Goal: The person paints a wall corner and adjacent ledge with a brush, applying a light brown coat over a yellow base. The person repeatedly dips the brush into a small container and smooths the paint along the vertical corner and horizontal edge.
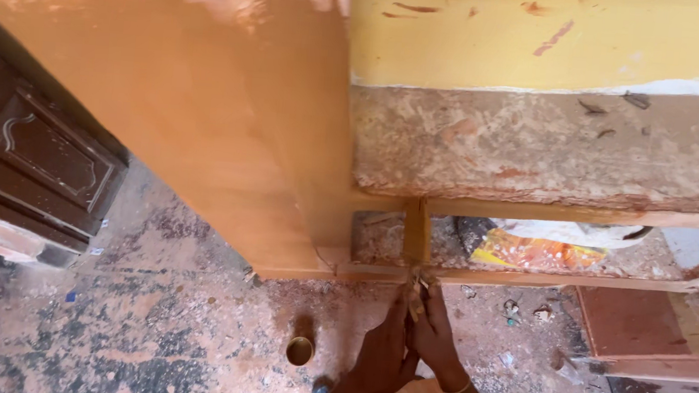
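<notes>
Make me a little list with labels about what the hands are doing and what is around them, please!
Left hand: left hand pressed against the right, fingers up at the frame joint
Right hand: right hand with a thin bangle, pinching a small tool; its kind is too small to tell
Work piece: orange wooden frame
Big panel: orange wooden panel
Floor: dusty floor with a small round cup
Left side: dark carved door

Smooth, matt orange wood made up the big panel (207, 110), its slim frame rail (542, 278) planed clean. Above it, the yellow wall (545, 37) looked chalky and scuffed, the ledge (553, 142) rough, crumbly plaster. The floor (148, 322) was gritty concrete dusted with sawdust. A dark carved door (37, 155) showed dull varnish.
</notes>
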